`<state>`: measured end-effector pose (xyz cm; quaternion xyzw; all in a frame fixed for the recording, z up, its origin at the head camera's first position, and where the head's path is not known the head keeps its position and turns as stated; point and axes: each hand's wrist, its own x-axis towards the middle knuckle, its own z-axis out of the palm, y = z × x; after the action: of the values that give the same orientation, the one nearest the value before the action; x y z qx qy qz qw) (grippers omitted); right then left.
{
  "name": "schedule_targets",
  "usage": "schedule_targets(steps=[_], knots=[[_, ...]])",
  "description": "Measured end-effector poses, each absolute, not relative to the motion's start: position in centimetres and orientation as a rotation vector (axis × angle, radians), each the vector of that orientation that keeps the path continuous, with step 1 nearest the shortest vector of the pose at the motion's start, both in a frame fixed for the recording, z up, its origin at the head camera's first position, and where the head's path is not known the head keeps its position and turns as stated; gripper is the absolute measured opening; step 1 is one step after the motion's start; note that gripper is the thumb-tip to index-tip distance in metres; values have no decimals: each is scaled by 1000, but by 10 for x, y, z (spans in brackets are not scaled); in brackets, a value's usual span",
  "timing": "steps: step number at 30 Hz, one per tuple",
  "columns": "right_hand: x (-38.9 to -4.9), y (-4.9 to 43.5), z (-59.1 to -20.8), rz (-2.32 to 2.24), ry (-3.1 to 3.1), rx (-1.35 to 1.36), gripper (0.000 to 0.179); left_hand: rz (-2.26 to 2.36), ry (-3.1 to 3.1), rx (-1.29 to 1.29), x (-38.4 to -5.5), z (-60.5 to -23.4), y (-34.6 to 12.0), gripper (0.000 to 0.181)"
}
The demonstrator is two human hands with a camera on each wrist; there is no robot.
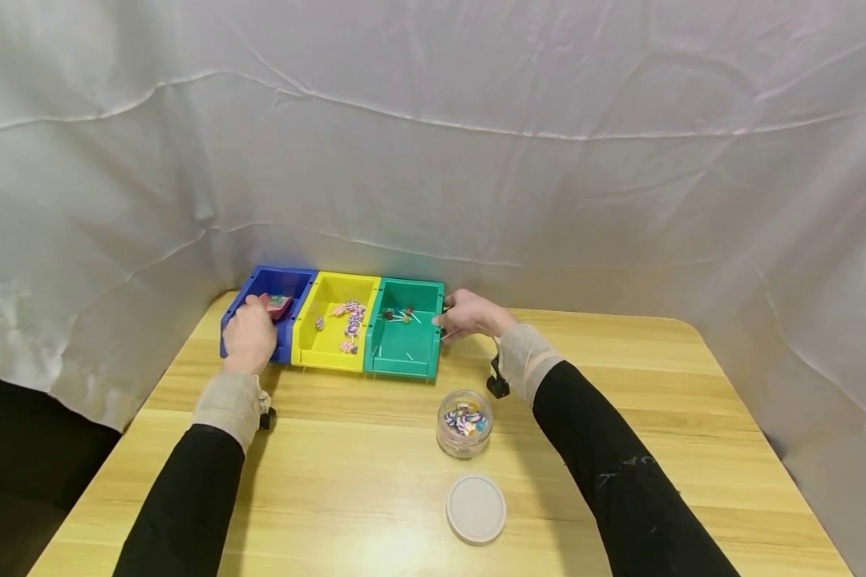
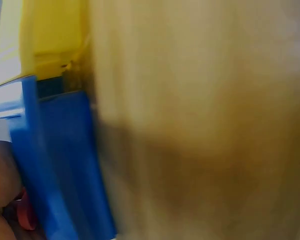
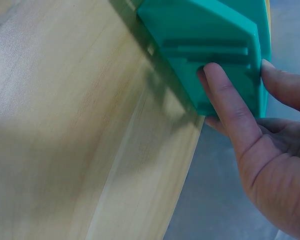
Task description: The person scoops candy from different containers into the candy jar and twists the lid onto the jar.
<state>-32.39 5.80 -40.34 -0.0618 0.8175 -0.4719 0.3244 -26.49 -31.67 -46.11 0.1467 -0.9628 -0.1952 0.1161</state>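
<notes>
At the far left, your dark backdrop (image 1: 29,449) met the pale, creased curtain (image 1: 433,184), which ran behind and down both sides of your desk (image 1: 346,481), a light, wood-grained top with a rounded far right corner.

Your left hand (image 1: 249,336), below a black sleeve (image 1: 188,497), reached over the front of the blue bin (image 1: 283,282), fingers curled beside a red item (image 1: 277,304) inside; you could not tell from either view whether that grip held the item or only touched it.

Joined in a row by the curtain came the yellow bin (image 1: 323,346), with swirl lollipops (image 1: 355,320) mostly along its right side, then the green bin (image 1: 420,340), where small lollipops (image 1: 406,317) lay toward the back and white sticks nearer the front.

In front of the green bin's right end, the clear jar (image 1: 463,450) stood upright and uncovered, holding mixed candies (image 1: 465,418). Its white lid (image 1: 476,510) lay flat on the wood, nearer you.

Your right hand (image 1: 469,314) pinched the green bin's right wall, thumb at the rim and index finger stretched along the outside, so that grip was nearly closed.
</notes>
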Motion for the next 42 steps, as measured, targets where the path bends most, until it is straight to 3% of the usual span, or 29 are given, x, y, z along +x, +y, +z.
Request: schedule_targets(steps=[23,32,42], knots=[[-325,63,-404,-1250,2132,-165,79,-786,-2676,513,-259,-467,-311,29],[-322,66,-410,-1297,2233,-184,75,-882,-2568,477,-245,-449,-301,26],[-308,91,-413,-1262,2447,-400,70,-983,-2453,392,-226,-420,-278,30]])
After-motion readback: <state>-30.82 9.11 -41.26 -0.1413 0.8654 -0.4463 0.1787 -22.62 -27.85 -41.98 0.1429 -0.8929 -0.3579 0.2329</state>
